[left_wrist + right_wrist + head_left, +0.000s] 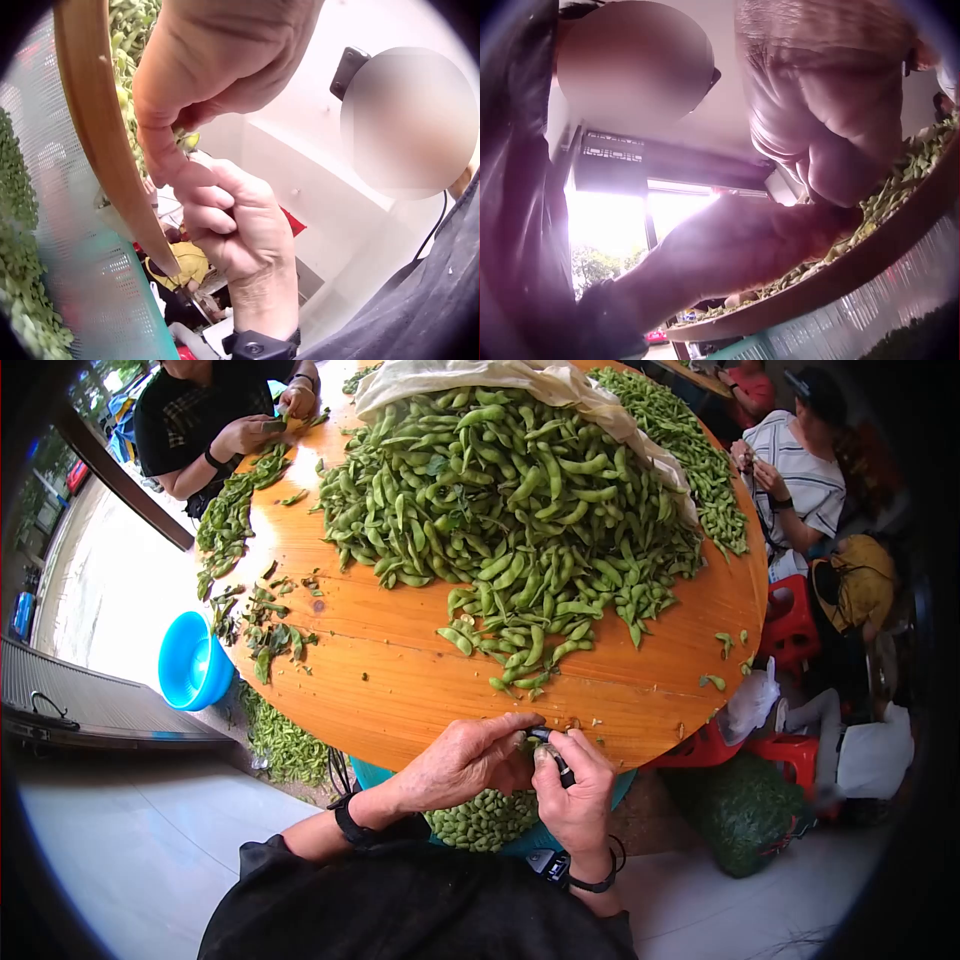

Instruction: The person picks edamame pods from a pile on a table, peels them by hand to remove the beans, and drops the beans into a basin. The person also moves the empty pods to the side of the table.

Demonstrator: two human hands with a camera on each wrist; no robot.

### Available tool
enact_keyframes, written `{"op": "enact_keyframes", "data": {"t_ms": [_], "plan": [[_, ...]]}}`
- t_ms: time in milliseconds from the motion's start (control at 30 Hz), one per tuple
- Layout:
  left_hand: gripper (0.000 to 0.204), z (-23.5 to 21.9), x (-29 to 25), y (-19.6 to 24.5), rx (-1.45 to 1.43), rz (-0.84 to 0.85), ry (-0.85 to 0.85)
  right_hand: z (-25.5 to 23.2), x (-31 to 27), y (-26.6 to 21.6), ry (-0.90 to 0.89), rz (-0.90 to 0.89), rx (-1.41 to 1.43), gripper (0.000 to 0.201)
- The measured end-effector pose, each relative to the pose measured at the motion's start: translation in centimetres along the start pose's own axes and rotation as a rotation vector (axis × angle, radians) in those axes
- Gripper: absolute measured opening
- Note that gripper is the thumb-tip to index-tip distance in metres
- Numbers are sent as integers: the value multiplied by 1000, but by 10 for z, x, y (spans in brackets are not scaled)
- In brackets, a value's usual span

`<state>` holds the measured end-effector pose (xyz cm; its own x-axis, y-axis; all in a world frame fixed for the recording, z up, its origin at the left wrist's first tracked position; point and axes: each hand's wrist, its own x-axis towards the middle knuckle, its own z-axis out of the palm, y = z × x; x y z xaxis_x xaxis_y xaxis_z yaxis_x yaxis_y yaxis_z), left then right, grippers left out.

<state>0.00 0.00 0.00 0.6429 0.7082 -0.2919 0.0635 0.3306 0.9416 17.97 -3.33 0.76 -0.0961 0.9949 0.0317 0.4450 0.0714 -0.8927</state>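
Observation:
Both hands meet at the near edge of the wooden table (400, 705), over a teal basket (124, 259) of shelled green beans (485, 820). My left hand (465, 760) pinches a green soybean pod (192, 140), which shows as a small bit between the fingers; the rest is hidden. Close against it, my right hand (580, 790) has its fingers curled round a small black object (567, 773), whose kind I cannot tell. In the left wrist view the right hand's thumb and forefinger come right up to the pod. The right wrist view shows the two hands overlapping.
A large heap of soybean pods (500, 500) covers the table's far half, under a pale cloth (520, 382). Leaf scraps (270, 625) lie at left. A blue basin (195, 660) stands beyond the left edge, red stools (790, 620) at right. Other people sit around the table.

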Motion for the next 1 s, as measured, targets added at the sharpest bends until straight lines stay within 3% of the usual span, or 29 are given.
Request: {"op": "enact_keyframes", "data": {"t_ms": [67,167,200,300,467,633,733,833,900,933,1000], "plan": [[39,9,2,-3,-289,9,93,8,1,-5,207,-176,-141,12],[39,19,3,-11,-416,97,133,18,-6,-10,273,-189,-242,14],[41,22,2,-5,-444,54,155,20,-7,-13,287,-202,-296,15],[40,23,0,-11,-608,84,150,24,-7,-16,292,-232,-339,16],[41,24,2,-8,-645,62,226,29,-6,-13,305,-302,-372,17],[44,24,3,-14,-692,76,239,26,-1,-8,300,-348,-300,18],[42,26,2,-17,-883,89,239,18,-2,1,313,-311,-198,17],[29,17,-6,-21,-405,129,65,-4,-10,10,356,-143,-151,17],[27,8,-13,-4,64,200,-213,-28,-10,15,497,-104,-150,15],[25,5,-15,-3,199,327,-329,-43,-10,13,540,-33,-154,15],[26,-3,-17,14,334,390,-258,-76,-12,25,663,43,-213,14]]}}
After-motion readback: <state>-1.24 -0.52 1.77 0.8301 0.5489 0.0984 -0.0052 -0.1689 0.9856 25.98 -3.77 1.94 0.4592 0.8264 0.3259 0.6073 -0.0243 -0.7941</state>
